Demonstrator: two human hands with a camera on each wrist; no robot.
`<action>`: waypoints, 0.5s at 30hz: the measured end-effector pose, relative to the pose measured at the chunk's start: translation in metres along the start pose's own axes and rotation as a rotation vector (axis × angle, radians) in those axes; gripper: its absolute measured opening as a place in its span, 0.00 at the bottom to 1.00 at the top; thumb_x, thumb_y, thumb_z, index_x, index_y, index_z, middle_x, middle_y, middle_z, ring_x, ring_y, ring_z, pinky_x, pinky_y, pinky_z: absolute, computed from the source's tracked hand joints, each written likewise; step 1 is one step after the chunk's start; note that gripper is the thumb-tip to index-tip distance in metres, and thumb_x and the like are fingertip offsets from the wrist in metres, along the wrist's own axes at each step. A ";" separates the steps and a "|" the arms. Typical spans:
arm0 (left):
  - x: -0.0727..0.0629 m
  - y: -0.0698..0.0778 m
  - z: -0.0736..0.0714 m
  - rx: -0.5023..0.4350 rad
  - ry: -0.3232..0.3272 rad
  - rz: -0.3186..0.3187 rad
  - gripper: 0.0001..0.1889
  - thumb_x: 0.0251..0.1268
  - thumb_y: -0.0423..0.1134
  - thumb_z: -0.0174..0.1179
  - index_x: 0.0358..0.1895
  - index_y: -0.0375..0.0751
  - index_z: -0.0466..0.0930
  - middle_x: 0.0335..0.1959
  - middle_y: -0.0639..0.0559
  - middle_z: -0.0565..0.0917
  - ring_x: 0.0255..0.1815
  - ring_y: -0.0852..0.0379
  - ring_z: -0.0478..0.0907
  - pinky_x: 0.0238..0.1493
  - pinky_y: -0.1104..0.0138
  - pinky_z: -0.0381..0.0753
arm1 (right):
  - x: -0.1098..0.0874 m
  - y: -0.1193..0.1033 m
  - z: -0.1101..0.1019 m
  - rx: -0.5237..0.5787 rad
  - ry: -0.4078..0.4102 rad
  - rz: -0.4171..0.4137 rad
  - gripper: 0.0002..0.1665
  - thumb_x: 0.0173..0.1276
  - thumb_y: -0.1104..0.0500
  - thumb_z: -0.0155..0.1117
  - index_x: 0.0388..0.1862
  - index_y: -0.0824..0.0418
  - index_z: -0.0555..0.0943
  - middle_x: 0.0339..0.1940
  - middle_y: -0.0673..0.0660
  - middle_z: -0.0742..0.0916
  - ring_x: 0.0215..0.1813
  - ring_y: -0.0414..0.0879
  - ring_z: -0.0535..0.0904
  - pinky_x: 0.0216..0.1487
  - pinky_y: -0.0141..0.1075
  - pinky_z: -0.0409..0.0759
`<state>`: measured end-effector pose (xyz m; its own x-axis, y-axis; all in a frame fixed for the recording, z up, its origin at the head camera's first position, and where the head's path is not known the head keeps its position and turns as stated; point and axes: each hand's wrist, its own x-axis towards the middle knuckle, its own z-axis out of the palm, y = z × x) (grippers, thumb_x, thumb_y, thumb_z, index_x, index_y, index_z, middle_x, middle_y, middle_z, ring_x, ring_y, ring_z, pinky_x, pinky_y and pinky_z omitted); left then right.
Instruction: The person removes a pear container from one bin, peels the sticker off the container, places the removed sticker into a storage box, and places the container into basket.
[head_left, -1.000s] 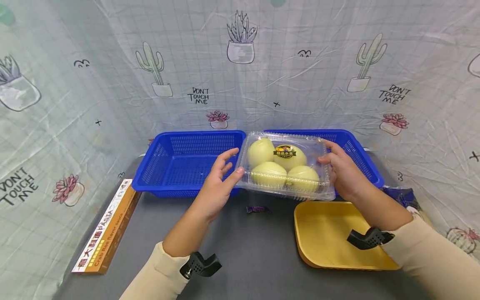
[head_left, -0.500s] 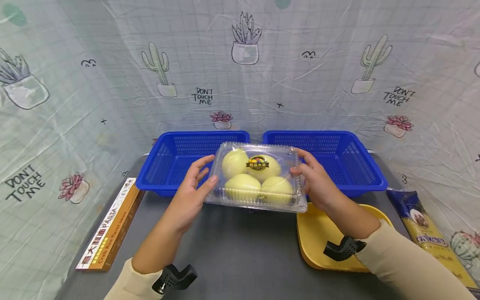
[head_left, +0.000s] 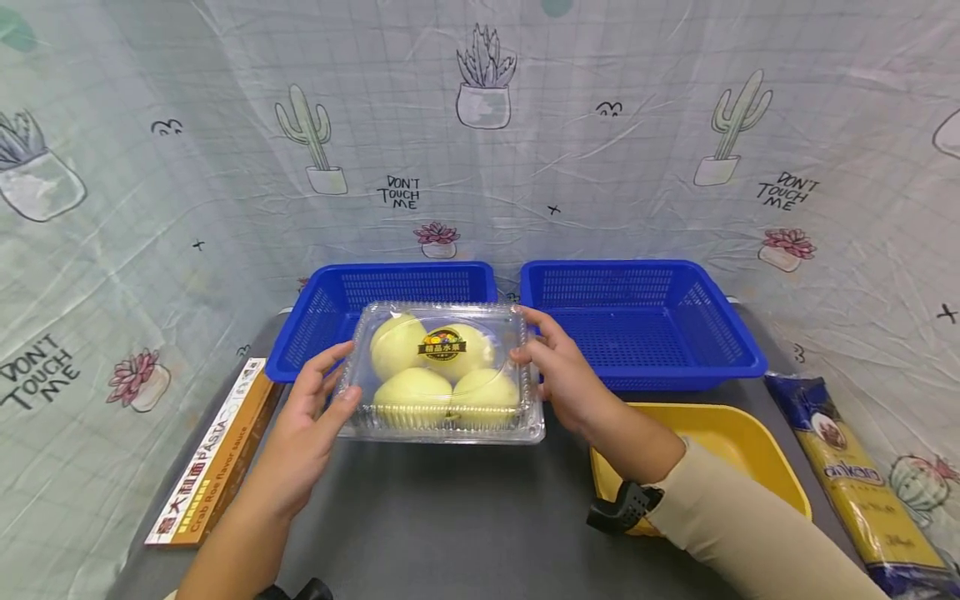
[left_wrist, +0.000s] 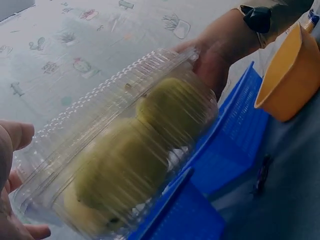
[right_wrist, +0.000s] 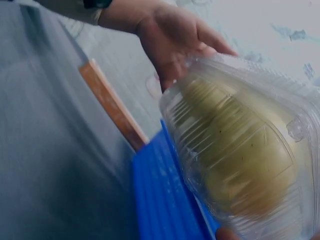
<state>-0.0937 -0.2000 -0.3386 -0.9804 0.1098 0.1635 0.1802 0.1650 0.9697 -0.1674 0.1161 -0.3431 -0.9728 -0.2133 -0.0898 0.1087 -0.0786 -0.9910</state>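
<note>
Both hands hold a clear plastic fruit box [head_left: 442, 417] up off the table, its lid facing the head camera. Inside lie several pale yellow-green fruits [head_left: 412, 396], and a dark label [head_left: 442, 346] sits on the lid. My left hand [head_left: 300, 433] grips the box's left end, thumb at the front corner. At the opposite end my right hand [head_left: 562, 375] grips it, thumb on the lid and the other fingers partly hidden. The box overlaps the left blue basket [head_left: 300, 333] in the head view; both wrist views show the ribbed side of the box close up.
A second blue basket [head_left: 637, 379] stands at the back right, with a yellow tray [head_left: 735, 442] in front of it. Beyond the tray lies a pasta bag [head_left: 862, 492]. A pasta box [head_left: 213, 467] lies along the left edge. The left wrist view shows a small dark wrapped piece [left_wrist: 262, 175].
Both hands have carried the fruit box left and slightly nearer, from in front of the right basket to in front of the left one. The right basket and the pasta bag have come into fuller view.
</note>
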 end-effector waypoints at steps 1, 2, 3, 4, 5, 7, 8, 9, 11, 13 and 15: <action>-0.004 0.000 -0.003 -0.004 0.009 -0.003 0.29 0.87 0.38 0.53 0.84 0.49 0.59 0.86 0.51 0.53 0.86 0.39 0.47 0.74 0.28 0.51 | -0.001 0.002 0.005 0.009 -0.005 0.003 0.44 0.68 0.62 0.57 0.85 0.49 0.63 0.70 0.67 0.75 0.57 0.56 0.77 0.44 0.48 0.86; -0.007 -0.001 -0.005 -0.011 0.022 -0.001 0.29 0.87 0.38 0.53 0.84 0.49 0.59 0.86 0.51 0.53 0.86 0.39 0.47 0.74 0.28 0.51 | -0.002 0.004 0.011 0.019 -0.008 0.004 0.45 0.68 0.62 0.57 0.85 0.49 0.64 0.69 0.67 0.75 0.56 0.56 0.78 0.43 0.48 0.86; -0.010 -0.001 -0.007 -0.020 0.037 0.001 0.29 0.87 0.37 0.53 0.83 0.48 0.59 0.86 0.51 0.53 0.86 0.39 0.47 0.75 0.29 0.50 | -0.003 0.006 0.016 0.025 -0.011 0.005 0.45 0.68 0.62 0.58 0.84 0.49 0.64 0.69 0.67 0.76 0.55 0.56 0.79 0.42 0.48 0.86; -0.014 -0.001 -0.009 -0.028 0.050 0.002 0.29 0.86 0.37 0.53 0.83 0.48 0.59 0.85 0.51 0.54 0.86 0.39 0.47 0.75 0.29 0.48 | -0.004 0.009 0.020 0.034 -0.010 0.008 0.45 0.67 0.62 0.59 0.84 0.48 0.65 0.68 0.66 0.77 0.53 0.56 0.80 0.41 0.47 0.86; -0.017 -0.001 -0.011 -0.032 0.062 -0.001 0.29 0.86 0.37 0.53 0.84 0.49 0.60 0.85 0.51 0.54 0.86 0.39 0.47 0.75 0.28 0.47 | -0.005 0.011 0.024 0.039 -0.010 0.010 0.45 0.67 0.62 0.59 0.84 0.48 0.65 0.67 0.66 0.77 0.53 0.55 0.80 0.40 0.47 0.87; -0.023 -0.003 -0.015 -0.033 0.090 -0.002 0.28 0.86 0.36 0.54 0.83 0.49 0.61 0.85 0.50 0.54 0.86 0.38 0.47 0.76 0.27 0.43 | -0.008 0.017 0.032 0.045 -0.008 0.022 0.44 0.66 0.63 0.60 0.83 0.47 0.67 0.66 0.66 0.78 0.52 0.55 0.80 0.39 0.47 0.86; -0.026 -0.004 -0.016 -0.036 0.101 -0.006 0.28 0.86 0.36 0.54 0.83 0.48 0.62 0.86 0.49 0.54 0.86 0.38 0.46 0.76 0.26 0.41 | -0.010 0.019 0.035 0.042 -0.007 0.027 0.44 0.66 0.63 0.60 0.83 0.47 0.67 0.66 0.66 0.78 0.53 0.55 0.80 0.38 0.47 0.86; -0.029 -0.005 -0.017 -0.033 0.109 -0.014 0.28 0.86 0.36 0.54 0.83 0.48 0.62 0.86 0.49 0.54 0.86 0.39 0.47 0.76 0.26 0.41 | -0.012 0.022 0.038 0.040 -0.007 0.033 0.45 0.65 0.63 0.61 0.82 0.47 0.68 0.65 0.66 0.78 0.53 0.55 0.80 0.39 0.47 0.86; -0.035 -0.007 -0.020 -0.021 0.122 -0.034 0.28 0.86 0.35 0.54 0.83 0.48 0.62 0.86 0.49 0.54 0.86 0.40 0.47 0.75 0.25 0.39 | -0.015 0.027 0.043 0.036 -0.011 0.036 0.45 0.64 0.63 0.61 0.82 0.48 0.68 0.65 0.67 0.79 0.54 0.55 0.80 0.39 0.46 0.86; -0.041 -0.008 -0.022 -0.007 0.128 -0.051 0.28 0.86 0.35 0.54 0.83 0.48 0.62 0.86 0.50 0.54 0.85 0.41 0.47 0.75 0.25 0.39 | -0.019 0.031 0.047 0.037 -0.011 0.043 0.45 0.63 0.63 0.61 0.82 0.49 0.69 0.64 0.67 0.79 0.53 0.55 0.79 0.39 0.46 0.85; -0.046 -0.010 -0.024 0.011 0.127 -0.056 0.28 0.85 0.35 0.55 0.82 0.49 0.62 0.86 0.51 0.53 0.85 0.43 0.48 0.74 0.24 0.38 | -0.022 0.036 0.051 0.045 -0.014 0.047 0.46 0.62 0.64 0.61 0.82 0.49 0.69 0.62 0.67 0.79 0.52 0.55 0.80 0.39 0.46 0.85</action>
<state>-0.0528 -0.2303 -0.3513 -0.9910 -0.0251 0.1314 0.1249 0.1778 0.9761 -0.1316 0.0684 -0.3717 -0.9636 -0.2312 -0.1341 0.1633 -0.1123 -0.9802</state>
